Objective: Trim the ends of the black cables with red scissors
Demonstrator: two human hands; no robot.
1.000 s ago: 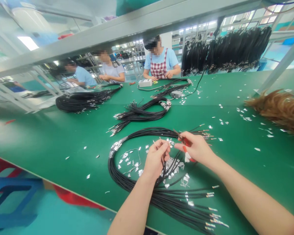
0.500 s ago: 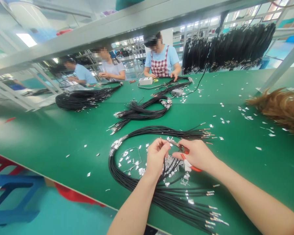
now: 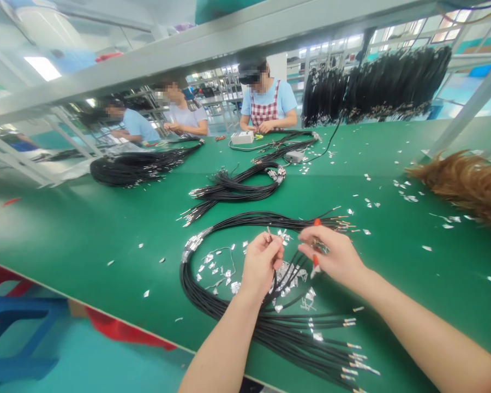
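My view takes in a green table (image 3: pixel 65 234), with the near cable bundle (image 3: pixel 188 278) looped across its front; I place everything else by that bundle. Above its far side, a pale shelf beam (image 3: pixel 155 63) crosses my view. Black cables (image 3: pixel 396 84) hang beyond it to the right, with a brown furry thing (image 3: pixel 466 177) below them. A seated co-worker (image 3: pixel 265 106) is across the table, past the middle cable coil (image 3: pixel 241 192), which lies just behind the bundle.

Over the bundle's loop, the left hand (image 3: pixel 259 267) is pinched on a thin cable, its short end (image 3: pixel 269 232) standing above the fingers. The right hand (image 3: pixel 337 254) has just drawn slightly away, thumb and forefinger parted, and the red-handled tool (image 3: pixel 315 262) has turned within its grasp. I judge this a break in the tool's work at the cable end; the jaws are too hidden for me to tell how they stand.

Foil scraps (image 3: pixel 288 273) litter the loop, and loose strands run beneath both hands; either could snag or hide a small piece.
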